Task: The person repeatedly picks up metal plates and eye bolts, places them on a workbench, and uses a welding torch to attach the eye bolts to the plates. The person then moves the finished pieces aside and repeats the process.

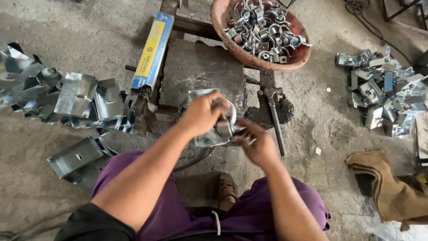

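A: Metal clamp piece [224, 127], where is it?

B: Between both hands, held above the dark steel block [200, 67], over a folded sheet-metal bracket [207, 138] lying under it.

A: How do the hands stand?

B: The left hand [203, 114] is closed over the top of the clamp piece, fingers curled round its curved band. The right hand [254, 140] pinches its lower end from the side.

A: What lies around?

B: A rusty red bowl [223, 27] full of the same shiny clamps sits beyond the block. A blue and yellow box [154, 49] lies to the left. Folded brackets [80, 96] are heaped on the floor at the left, another pile of fitted brackets [385, 89] at the right. A hammer [274, 116] lies just right of the hands, and a brown leather glove [388, 183] near the right knee.
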Demonstrator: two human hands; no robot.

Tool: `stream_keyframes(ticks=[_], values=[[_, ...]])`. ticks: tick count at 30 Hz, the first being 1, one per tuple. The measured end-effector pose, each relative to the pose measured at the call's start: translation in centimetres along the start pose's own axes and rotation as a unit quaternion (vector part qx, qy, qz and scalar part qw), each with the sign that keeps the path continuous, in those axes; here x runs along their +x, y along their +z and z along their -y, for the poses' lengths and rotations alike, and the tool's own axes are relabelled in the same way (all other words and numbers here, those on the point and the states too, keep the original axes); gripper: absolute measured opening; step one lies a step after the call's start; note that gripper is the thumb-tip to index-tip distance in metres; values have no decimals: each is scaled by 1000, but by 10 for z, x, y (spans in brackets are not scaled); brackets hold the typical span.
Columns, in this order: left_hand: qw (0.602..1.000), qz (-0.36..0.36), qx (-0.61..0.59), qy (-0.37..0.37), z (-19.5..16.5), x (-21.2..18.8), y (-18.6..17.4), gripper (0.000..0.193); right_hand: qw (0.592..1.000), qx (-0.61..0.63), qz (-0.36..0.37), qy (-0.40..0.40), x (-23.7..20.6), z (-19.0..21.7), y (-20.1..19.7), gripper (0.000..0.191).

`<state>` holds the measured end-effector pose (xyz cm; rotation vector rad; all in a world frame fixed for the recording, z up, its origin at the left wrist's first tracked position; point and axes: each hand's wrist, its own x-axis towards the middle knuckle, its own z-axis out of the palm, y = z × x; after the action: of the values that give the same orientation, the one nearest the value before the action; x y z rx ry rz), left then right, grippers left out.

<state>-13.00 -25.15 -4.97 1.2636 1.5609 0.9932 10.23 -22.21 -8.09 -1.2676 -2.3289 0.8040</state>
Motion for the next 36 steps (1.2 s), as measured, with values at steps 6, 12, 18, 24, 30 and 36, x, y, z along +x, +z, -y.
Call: stream_keyframes(ticks=[6,12,18,24,30,36], values=[[991,-23,128,44,11,25,-40,25,980,-43,-156,113,11,-51,-32,41],[987,10,152,46,22,34,-31,19,954,-95,-178,223,13,-114,-24,42],[986,-21,148,70,33,38,-31,21,944,-104,-159,270,14,-161,-5,57],[955,-97,259,112,42,43,-27,20,940,-77,-178,280,13,-159,5,48],[959,-86,239,128,53,50,-37,23,934,-3,-188,303,8,-118,-2,44],[958,-95,215,166,64,56,-35,28,913,219,-193,285,-9,-61,-18,26]])
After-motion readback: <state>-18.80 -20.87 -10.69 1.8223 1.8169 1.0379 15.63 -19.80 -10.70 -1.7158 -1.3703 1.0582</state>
